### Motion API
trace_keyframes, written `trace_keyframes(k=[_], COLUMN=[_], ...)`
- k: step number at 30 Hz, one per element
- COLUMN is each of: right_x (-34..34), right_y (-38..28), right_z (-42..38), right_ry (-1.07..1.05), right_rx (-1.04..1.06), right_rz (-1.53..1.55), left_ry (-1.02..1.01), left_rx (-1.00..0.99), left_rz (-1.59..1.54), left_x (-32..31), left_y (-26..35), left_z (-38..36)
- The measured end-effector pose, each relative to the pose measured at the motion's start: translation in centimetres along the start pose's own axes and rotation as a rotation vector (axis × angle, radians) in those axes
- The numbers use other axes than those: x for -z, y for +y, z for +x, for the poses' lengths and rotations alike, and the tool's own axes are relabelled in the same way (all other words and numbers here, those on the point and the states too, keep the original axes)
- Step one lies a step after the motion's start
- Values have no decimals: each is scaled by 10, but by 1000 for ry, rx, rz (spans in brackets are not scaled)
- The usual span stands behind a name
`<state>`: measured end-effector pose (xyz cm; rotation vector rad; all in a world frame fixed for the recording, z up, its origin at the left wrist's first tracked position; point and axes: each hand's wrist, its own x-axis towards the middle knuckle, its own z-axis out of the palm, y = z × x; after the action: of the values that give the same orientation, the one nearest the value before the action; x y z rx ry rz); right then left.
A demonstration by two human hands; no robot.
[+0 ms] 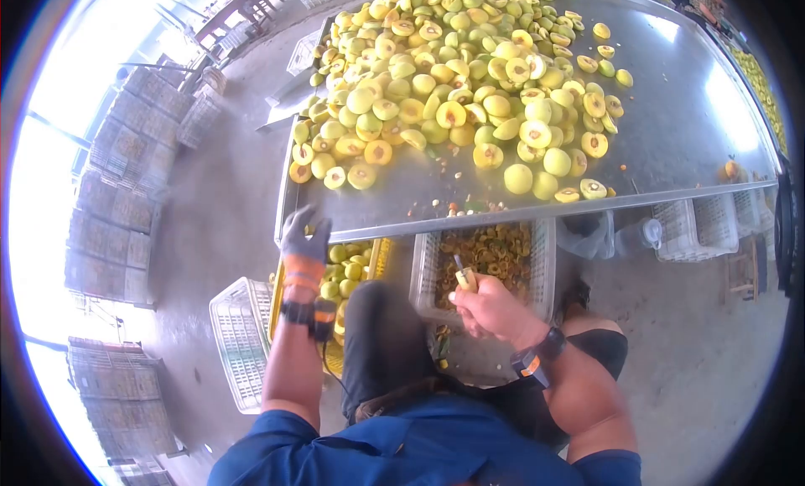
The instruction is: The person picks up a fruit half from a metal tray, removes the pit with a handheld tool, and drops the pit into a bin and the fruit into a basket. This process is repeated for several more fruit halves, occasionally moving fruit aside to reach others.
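My left hand (303, 244), in a dark grey glove with an orange cuff, is at the near left corner of the metal table (377, 213). Its fingers are apart, and a small yellowish patch shows between thumb and fingers; what it is I cannot make out. Below lies a yellow crate (379, 259) of green-yellow fruit. My bare right hand (495, 308) is closed around the light handle of a small pitting tool (464, 275), its thin metal tip pointing up. Under it stands a white crate (545, 272) holding brownish fruit scraps. Halved yellow fruit (451, 114) is heaped on the table.
An empty-looking white basket (238, 343) stands on the floor at left. White crates (694, 226) and a clear plastic jug (641, 234) are under the table's right side. Stacked crates (109, 218) line the far left. Another person (707, 4) is at top right.
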<state>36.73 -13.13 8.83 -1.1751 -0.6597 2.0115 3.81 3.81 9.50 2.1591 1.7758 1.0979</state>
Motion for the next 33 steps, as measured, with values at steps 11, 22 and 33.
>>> trace_keyframes(k=[11, 22, 33], right_x=[4, 15, 17], right_y=[-22, -40, -31], right_z=[13, 33, 24], right_ry=[80, 480, 587], right_rx=[118, 569, 511], right_rz=[-149, -588, -698], left_ry=[-615, -704, -557], left_rx=[-364, 382, 289], left_rz=[337, -796, -707], left_x=[-183, -102, -101], left_y=[94, 157, 175], left_z=[157, 36, -17])
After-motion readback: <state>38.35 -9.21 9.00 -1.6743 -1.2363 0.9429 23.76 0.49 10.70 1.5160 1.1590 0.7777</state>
